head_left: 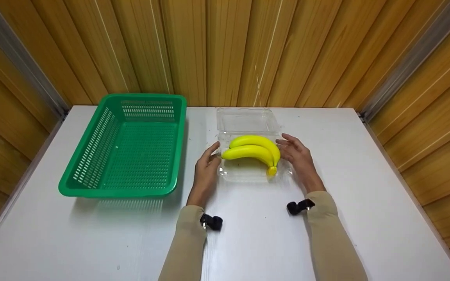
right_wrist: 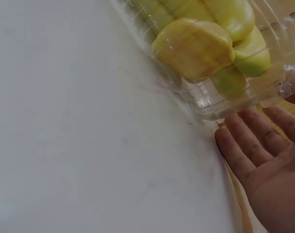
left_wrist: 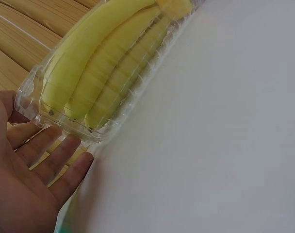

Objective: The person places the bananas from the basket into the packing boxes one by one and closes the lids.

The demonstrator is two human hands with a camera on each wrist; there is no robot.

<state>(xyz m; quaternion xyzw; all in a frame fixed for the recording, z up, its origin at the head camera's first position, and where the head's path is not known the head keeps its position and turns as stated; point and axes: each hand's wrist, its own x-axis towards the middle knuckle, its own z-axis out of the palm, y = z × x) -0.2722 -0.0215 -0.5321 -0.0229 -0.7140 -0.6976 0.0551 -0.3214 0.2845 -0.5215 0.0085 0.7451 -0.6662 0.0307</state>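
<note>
A bunch of yellow bananas (head_left: pixel 250 151) lies in a clear plastic clamshell box (head_left: pixel 242 173) on the white table, its lid (head_left: pixel 248 121) folded back towards the wall. The banana stem end points to the near right corner. My left hand (head_left: pixel 206 169) is at the box's left end, and the left wrist view has its fingertips (left_wrist: pixel 70 141) against the clear end wall, beside the banana tips. At the opposite end is my right hand (head_left: pixel 297 158); its fairly straight fingers (right_wrist: pixel 239 127) come up to the wall near the stem.
A green plastic basket (head_left: pixel 180 156) with slotted sides stands on the table (head_left: pixel 264 238) to the left of the box. Wood-panelled walls (head_left: pixel 225 50) rise behind and at both sides. Each sleeve cuff carries a small black camera (head_left: pixel 214 222).
</note>
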